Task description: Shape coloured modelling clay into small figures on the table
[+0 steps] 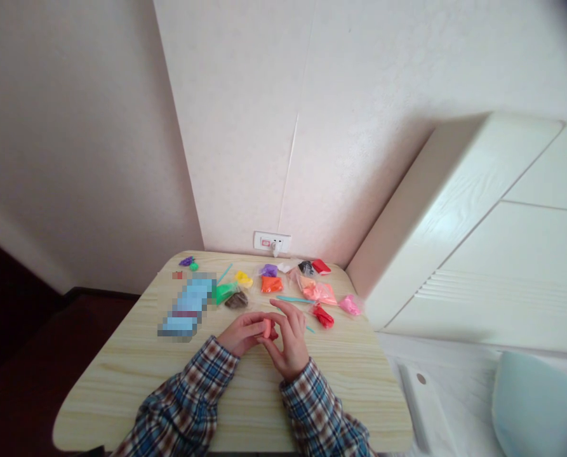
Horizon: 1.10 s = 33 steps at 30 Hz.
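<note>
My left hand [242, 332] and my right hand [287, 339] meet over the middle of the pale wooden table [135, 368], both in plaid sleeves. Between them sits a small salmon-pink lump of clay [267, 328], pinched by the fingers of both hands. Just beyond my hands lie small bags of clay: orange [271, 284], green [225, 292], brown [236, 300], yellow [244, 278], purple [268, 270], red [323, 315] and pink [350, 305]. A thin teal modelling stick [294, 299] lies next to my right fingers.
A blurred blue packet [186, 306] lies left of the bags. Purple and green clay bits [189, 262] sit at the table's far left corner. A wall socket [272, 242] is behind the table. A white bed frame [464, 228] stands close on the right.
</note>
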Each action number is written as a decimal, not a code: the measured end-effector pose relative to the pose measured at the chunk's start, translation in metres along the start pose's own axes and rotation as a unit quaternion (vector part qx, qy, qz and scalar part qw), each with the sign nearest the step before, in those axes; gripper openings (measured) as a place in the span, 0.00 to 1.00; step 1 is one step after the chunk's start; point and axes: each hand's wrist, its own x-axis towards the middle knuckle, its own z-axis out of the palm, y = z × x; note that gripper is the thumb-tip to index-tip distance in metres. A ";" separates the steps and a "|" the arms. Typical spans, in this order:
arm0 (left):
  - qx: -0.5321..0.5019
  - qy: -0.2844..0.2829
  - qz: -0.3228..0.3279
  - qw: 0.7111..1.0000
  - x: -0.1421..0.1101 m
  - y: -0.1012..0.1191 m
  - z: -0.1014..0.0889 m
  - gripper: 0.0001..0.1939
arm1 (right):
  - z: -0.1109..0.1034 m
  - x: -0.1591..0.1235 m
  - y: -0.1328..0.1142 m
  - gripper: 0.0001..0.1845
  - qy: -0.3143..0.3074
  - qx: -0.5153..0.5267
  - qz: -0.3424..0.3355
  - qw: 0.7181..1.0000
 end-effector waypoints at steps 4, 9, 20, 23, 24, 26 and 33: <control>0.005 0.002 -0.001 1.000 0.000 0.001 0.002 0.10 | 0.001 0.000 0.000 0.15 0.006 0.004 0.002 1.000; 0.027 0.016 0.007 1.000 -0.001 0.003 0.006 0.12 | 0.001 0.000 -0.001 0.16 -0.001 0.008 0.001 1.000; 0.018 -0.008 0.010 1.000 -0.001 0.004 0.001 0.12 | 0.000 0.000 -0.001 0.16 0.000 0.011 0.005 1.000; 0.011 -0.022 0.007 1.000 -0.002 0.004 0.003 0.13 | 0.001 0.000 -0.001 0.16 0.001 0.012 0.003 1.000; 0.008 -0.028 0.004 1.000 -0.002 0.004 0.003 0.13 | 0.001 0.000 -0.001 0.16 0.003 0.012 0.004 1.000; 0.002 -0.039 -0.002 0.999 -0.003 0.005 0.005 0.13 | 0.001 0.000 -0.001 0.15 0.007 0.011 0.007 1.000; 0.006 -0.030 -0.011 0.999 -0.003 0.005 0.007 0.13 | 0.002 -0.001 0.000 0.14 0.015 0.012 0.012 1.000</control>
